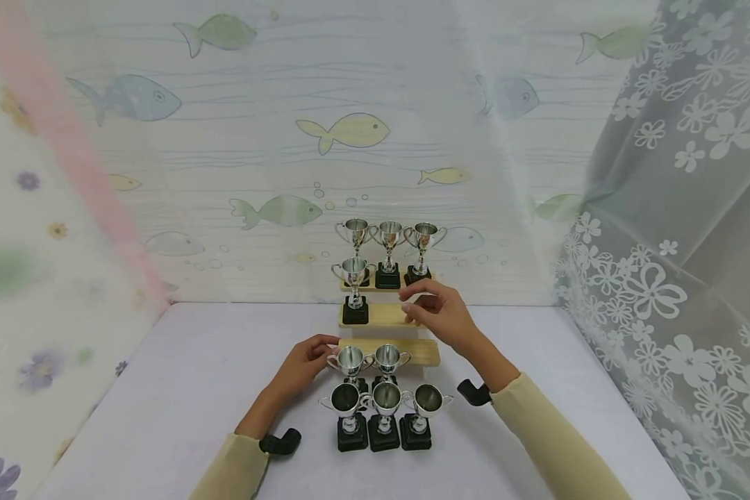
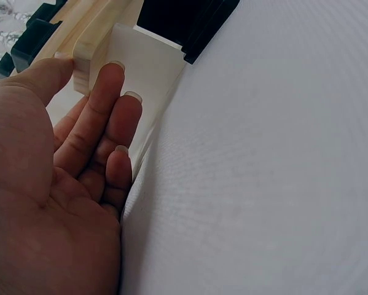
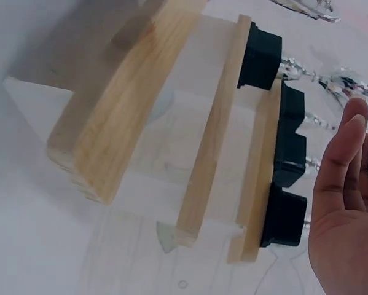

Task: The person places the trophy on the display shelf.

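A tiered display stand has three pale wooden shelves. Three silver trophy cups (image 1: 389,239) with black bases line the top shelf (image 3: 251,239). Another trophy (image 1: 355,274) stands at the left of the middle shelf (image 1: 384,315). My left hand (image 1: 305,361) grips the left end of the lowest shelf (image 1: 421,352); in the left wrist view its thumb touches the wood and the other fingers curl below, beside the white support (image 2: 140,58). My right hand (image 1: 442,312) is by the middle shelf's right end, below the top right trophy, fingers loosely bent and holding nothing.
In front of the stand, two trophies (image 1: 387,361) stand on the white table (image 1: 181,389), with a row of three trophies (image 1: 384,430) nearer me. A fish-patterned curtain (image 1: 237,139) hangs behind, and a sheer flowered curtain (image 1: 681,278) hangs at the right.
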Demonstrator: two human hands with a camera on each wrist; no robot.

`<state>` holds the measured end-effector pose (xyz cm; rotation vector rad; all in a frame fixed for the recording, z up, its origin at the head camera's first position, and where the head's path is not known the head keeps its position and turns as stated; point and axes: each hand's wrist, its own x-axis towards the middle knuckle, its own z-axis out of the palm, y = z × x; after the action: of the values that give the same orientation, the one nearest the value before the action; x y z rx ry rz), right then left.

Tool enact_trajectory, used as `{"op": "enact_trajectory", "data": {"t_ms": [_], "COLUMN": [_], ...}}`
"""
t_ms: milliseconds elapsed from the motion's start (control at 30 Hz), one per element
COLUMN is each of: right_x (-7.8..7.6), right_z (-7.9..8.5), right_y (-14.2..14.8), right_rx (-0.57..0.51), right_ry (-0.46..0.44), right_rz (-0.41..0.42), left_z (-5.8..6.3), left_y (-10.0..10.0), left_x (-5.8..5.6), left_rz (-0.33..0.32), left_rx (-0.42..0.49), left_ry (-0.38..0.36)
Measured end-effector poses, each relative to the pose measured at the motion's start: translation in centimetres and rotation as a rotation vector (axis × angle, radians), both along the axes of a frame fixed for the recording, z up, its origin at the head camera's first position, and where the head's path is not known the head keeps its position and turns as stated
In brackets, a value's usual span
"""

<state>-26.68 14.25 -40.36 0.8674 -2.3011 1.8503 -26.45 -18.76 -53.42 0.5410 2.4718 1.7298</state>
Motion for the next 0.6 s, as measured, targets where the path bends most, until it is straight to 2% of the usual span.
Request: {"op": "enact_trajectory", "data": {"t_ms": [133,367,600], "right_x": [1.1,2.4,3.9], "right_z": [-0.4,-1.7,-3.3], "right_y": [0.8,2.3,3.9], "right_rx": [-0.009,-0.045,-0.017], "right_ry": [-0.023,-0.002,-0.003], "right_rz": [-0.014,-0.006,-0.010], "left_z": [0.0,-0.1,-0.1], "left_y": [0.0,0.0,0.1], "left_x": [0.0,0.0,-0.1], "left_rz": [-0.009,0.006,0.002], "left_rx": [-0.001,-0.017,-0.019], "left_ry": [0.006,0.010,0.021]}}
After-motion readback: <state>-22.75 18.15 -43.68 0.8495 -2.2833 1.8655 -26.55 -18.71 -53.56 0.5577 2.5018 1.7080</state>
